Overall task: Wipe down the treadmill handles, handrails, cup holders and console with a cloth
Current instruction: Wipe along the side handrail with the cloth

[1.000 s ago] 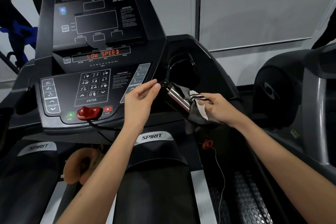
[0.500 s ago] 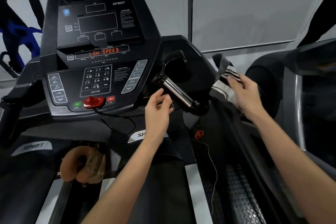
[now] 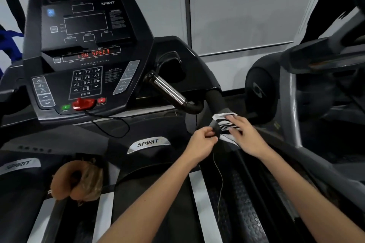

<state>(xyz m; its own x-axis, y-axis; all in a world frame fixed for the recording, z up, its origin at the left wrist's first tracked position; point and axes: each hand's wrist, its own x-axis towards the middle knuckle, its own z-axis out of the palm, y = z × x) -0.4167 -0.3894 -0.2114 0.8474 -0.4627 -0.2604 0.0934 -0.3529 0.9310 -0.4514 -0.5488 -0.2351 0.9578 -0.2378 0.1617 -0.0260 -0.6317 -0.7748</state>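
A grey and white striped cloth lies draped over the black right handrail of the treadmill. My right hand presses on top of it with fingers spread flat. My left hand pinches the cloth's grey left edge just beside the rail. The chrome pulse handle slants up to the left, bare. Behind it sits the dark right cup holder. The black console stands at upper left and shows "LOW SPEED" in red.
A red safety key with a black cord sits under the keypad. A thin cord hangs down below my left hand. A tan neck pillow rests on the motor cover at lower left. Another grey machine stands close on the right.
My right hand carried the cloth from up near the cup holder down onto the right handrail. My left hand left the chrome handle and moved right to take the cloth's edge.
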